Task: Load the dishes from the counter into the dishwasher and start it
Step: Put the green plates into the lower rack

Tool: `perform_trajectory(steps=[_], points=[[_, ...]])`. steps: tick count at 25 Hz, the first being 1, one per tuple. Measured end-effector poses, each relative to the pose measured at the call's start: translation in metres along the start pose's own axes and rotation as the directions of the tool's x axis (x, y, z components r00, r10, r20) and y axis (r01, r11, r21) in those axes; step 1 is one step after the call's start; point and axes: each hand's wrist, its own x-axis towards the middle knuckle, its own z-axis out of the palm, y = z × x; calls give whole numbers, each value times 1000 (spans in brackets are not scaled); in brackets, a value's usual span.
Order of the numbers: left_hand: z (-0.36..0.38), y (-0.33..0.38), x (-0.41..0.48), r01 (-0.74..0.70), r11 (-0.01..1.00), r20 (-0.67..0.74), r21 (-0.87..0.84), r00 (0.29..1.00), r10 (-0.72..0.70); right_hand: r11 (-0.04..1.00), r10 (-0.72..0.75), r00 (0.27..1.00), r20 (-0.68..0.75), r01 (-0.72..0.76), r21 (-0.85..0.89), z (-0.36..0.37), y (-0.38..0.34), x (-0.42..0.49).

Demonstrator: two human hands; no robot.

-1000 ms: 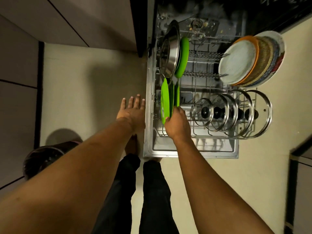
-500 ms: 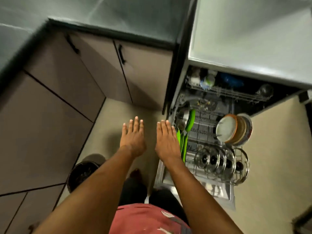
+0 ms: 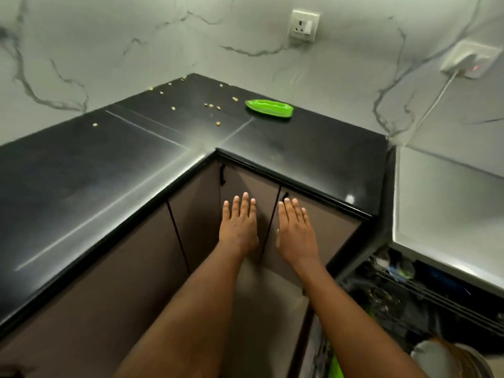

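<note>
A green leaf-shaped dish lies on the black L-shaped counter, near the back wall. My left hand and my right hand are both held flat with straight fingers in front of the brown cabinet doors, below the counter's edge, holding nothing. The open dishwasher shows at the lower right, with its upper rack, plates at the bottom right corner and a sliver of green plate.
Several small crumbs are scattered over the counter's back corner. Two wall sockets sit on the marble wall, one with a plugged-in charger and cable. A grey appliance top lies to the right.
The view has swung up from the dishwasher rack to the counter. My right hand let go of the green plates in the rack, and both hands now hover empty before the cabinets.
</note>
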Motion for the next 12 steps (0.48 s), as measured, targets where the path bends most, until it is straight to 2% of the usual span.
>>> perform_trajectory(steps=[7,12], points=[[-36,-94,75,24,1000,-21,-6,999,-24,1000,29,999,-13,-29,9,3,-59,114],[-46,-118,130,4,1000,-14,-14,1000,-5,998,52,999,8,-51,-24,17,-59,170]])
